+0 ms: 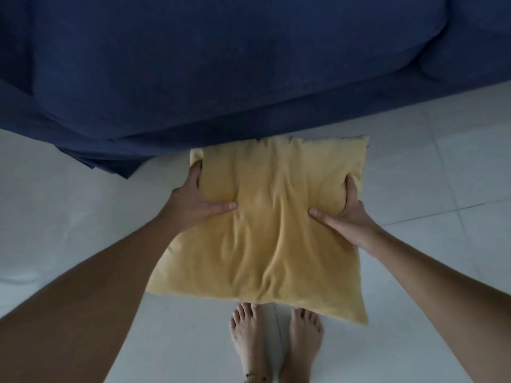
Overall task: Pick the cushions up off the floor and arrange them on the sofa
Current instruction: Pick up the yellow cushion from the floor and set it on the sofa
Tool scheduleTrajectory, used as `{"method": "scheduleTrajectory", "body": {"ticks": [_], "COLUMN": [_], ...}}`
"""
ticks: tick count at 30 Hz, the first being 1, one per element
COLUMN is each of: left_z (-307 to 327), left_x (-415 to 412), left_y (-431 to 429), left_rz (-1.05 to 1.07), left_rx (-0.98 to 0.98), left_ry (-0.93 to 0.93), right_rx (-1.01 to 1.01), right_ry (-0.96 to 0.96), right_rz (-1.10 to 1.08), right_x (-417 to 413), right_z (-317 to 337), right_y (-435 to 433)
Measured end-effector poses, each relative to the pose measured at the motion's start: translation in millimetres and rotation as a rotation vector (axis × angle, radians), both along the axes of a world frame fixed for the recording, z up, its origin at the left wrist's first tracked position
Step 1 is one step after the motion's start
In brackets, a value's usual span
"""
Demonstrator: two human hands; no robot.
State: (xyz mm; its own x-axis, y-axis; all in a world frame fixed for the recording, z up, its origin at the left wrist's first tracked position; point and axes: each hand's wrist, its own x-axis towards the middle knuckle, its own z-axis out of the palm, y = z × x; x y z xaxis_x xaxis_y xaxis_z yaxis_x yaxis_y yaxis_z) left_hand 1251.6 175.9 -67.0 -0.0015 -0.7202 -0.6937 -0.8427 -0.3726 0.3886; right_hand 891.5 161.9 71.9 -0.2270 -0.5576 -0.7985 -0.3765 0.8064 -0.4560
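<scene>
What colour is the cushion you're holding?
Plain mustard yellow cushion, no pattern, seen in the head view.

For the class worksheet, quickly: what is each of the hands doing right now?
Left hand: closed on the yellow cushion's left side.
Right hand: closed on its right side.

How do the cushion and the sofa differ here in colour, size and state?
The cushion is yellow; the sofa is dark blue. The cushion is small and square, the sofa far wider than the frame. The cushion is gripped at its sides by the left hand and right hand; the sofa stands untouched. Both are soft fabric.
</scene>
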Motion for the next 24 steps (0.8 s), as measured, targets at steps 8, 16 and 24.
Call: {"method": "scheduleTrajectory", "body": {"ticks": [8,16,24], "left_z": [330,474,551], "left_x": [-64,-69,-72], "left_y": [-58,-106,-165], "left_rz": [0.048,0.042,0.054], "left_rx": [0.049,-0.067,-0.209], "left_ry": [0.161,0.084,0.15], "right_rx": [-0.037,-0.202,-0.338], "right_ry": [0.072,0.07,0.095], "right_rz": [0.086,0.094,0.132], "right_x": [-33,-54,-64], "right_z": [195,345,414], "right_y": [24,-25,-96]}}
